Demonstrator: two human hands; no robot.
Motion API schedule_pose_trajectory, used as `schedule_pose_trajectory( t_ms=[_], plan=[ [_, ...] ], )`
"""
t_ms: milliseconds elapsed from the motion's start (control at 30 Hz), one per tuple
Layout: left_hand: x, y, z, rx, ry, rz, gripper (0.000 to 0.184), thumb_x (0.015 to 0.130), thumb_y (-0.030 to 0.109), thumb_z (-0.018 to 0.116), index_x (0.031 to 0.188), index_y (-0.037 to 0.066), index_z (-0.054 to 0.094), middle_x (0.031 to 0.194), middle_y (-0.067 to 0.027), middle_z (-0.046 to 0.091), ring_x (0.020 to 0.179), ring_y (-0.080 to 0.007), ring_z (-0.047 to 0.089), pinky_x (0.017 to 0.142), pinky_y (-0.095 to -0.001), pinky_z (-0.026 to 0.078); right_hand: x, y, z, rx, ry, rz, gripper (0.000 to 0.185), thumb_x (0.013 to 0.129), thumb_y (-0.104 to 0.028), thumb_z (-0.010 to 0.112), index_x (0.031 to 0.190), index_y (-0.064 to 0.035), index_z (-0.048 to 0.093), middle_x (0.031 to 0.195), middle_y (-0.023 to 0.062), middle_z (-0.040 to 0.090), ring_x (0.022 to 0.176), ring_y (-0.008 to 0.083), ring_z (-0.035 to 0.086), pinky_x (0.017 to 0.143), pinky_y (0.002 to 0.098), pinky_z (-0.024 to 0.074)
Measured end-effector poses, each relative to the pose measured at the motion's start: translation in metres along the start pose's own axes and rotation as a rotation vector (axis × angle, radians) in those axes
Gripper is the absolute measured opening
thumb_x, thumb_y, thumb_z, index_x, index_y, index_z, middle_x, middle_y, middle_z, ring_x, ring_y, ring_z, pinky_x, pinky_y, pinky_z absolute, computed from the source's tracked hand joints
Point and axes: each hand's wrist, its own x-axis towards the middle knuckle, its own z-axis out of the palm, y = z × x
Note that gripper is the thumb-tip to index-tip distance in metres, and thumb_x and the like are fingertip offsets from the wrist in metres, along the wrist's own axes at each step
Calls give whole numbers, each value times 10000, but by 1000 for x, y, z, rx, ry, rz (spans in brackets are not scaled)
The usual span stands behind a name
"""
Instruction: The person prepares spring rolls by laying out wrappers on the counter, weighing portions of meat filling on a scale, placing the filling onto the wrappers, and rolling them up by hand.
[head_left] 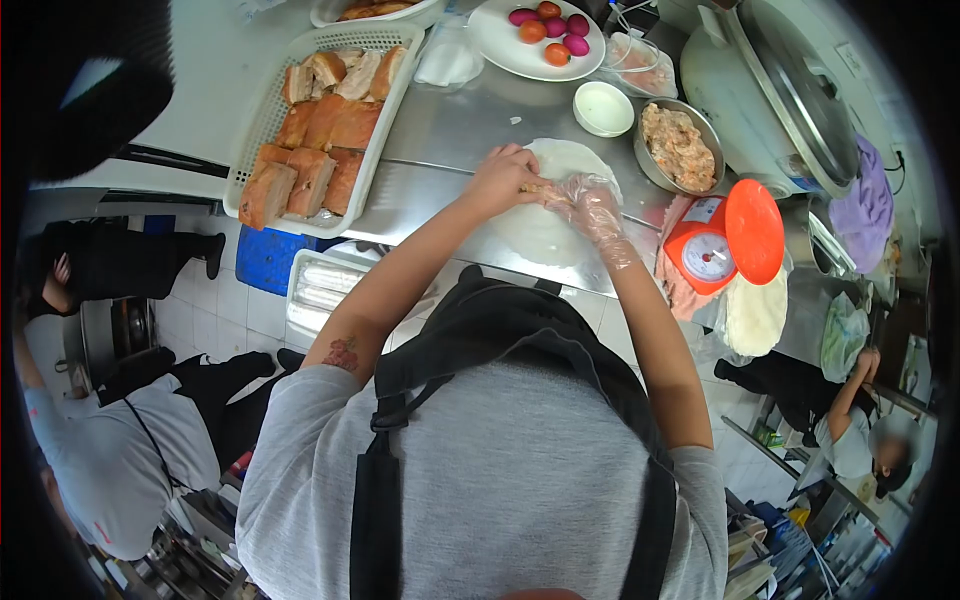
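Observation:
A thin round sheet of white dough (545,235) lies flat on the steel counter under both hands. My bare left hand (508,180) reaches in from the left, its fingers curled and touching a small lump of filling (540,194) on the dough. My right hand (588,202), in a clear plastic glove, meets it from the right with fingers bent together over the same spot. What lies beneath those gloved fingers is mostly hidden. Right of the dough stands a metal bowl (718,165) of chunky meat filling (678,146). A small white bowl (603,109) sits behind.
A white basket (385,150) of roast pork slabs (325,122) stands left. A white plate (490,35) holds colored eggs (532,31). At right are a red scale (708,256), more dough sheets (755,312) and a large lidded pot (715,80). Other people work on both sides.

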Motion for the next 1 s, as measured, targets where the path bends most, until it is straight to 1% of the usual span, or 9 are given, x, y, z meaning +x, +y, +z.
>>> schedule_pose_trajectory(
  t_ms=[133, 233, 300, 400, 433, 533, 733, 833, 1000],
  plan=[
    [0, -9, 0, -5, -13, -17, 350, 739, 323, 835, 1088, 321, 798, 1043, 25, 623, 1091, -224, 532, 981, -395, 392, 4, 1, 11, -27, 35, -5, 406, 788, -427, 823, 892, -49, 716, 832, 170, 687, 821, 367, 664, 757, 457, 516],
    [0, -9, -4, 6, -18, -33, 333, 736, 323, 833, 1068, 330, 803, 1040, 23, 621, 1090, -227, 529, 981, -401, 389, 13, -3, 11, -67, -49, 98, 420, 779, -438, 822, 877, -46, 709, 827, 173, 684, 822, 373, 662, 757, 461, 515],
    [1, -8, -10, -13, -81, -76, 327, 733, 322, 834, 1059, 334, 806, 1036, 18, 618, 1088, -230, 527, 981, -405, 386, 14, -5, 10, -10, -47, 94, 423, 771, -437, 827, 868, -44, 704, 830, 175, 687, 826, 375, 664, 765, 459, 518],
    [0, -16, -13, 31, -4, 14, 341, 725, 320, 836, 1065, 333, 805, 1030, 11, 610, 1080, -229, 527, 983, -402, 379, 12, -6, 13, 19, 41, -2, 434, 758, -436, 833, 873, -39, 703, 837, 182, 692, 833, 373, 669, 778, 453, 523],
    [-1, -17, -15, 26, -14, -6, 341, 715, 325, 843, 1054, 325, 808, 1018, 16, 605, 1073, -222, 528, 979, -395, 379, 12, -6, 16, 20, 84, -48, 438, 754, -437, 835, 877, -37, 704, 841, 184, 694, 836, 371, 671, 783, 451, 525],
    [-7, -20, -20, 14, -41, -57, 337, 696, 331, 856, 1029, 299, 816, 1002, 24, 600, 1062, -208, 530, 970, -383, 381, 22, -10, 14, 32, -66, 167, 449, 767, -438, 820, 922, -30, 716, 845, 190, 696, 849, 371, 676, 800, 452, 526],
    [-14, -30, -22, 27, 16, -25, 313, 719, 296, 840, 1025, 236, 813, 1041, 15, 617, 1071, -220, 548, 980, -402, 378, 31, -18, 21, 13, -71, 108, 460, 763, -438, 819, 926, -18, 724, 894, 208, 710, 858, 373, 688, 792, 468, 528],
    [-15, -36, -27, 25, -30, -44, 318, 712, 299, 845, 1016, 212, 812, 1045, 13, 628, 1066, -222, 555, 983, -402, 382, 42, -18, 23, -83, -249, 146, 493, 786, -498, 784, 1138, -154, 755, 1054, 173, 697, 996, 341, 667, 882, 429, 515],
    [-20, -44, -28, 35, 55, -39, 321, 700, 316, 855, 1002, 214, 816, 1043, 13, 638, 1071, -220, 557, 982, -395, 388, 48, -34, 18, -8, -251, 189, 535, 763, -517, 794, 1133, -133, 754, 1046, 181, 703, 981, 350, 672, 864, 443, 517]
  ],
)
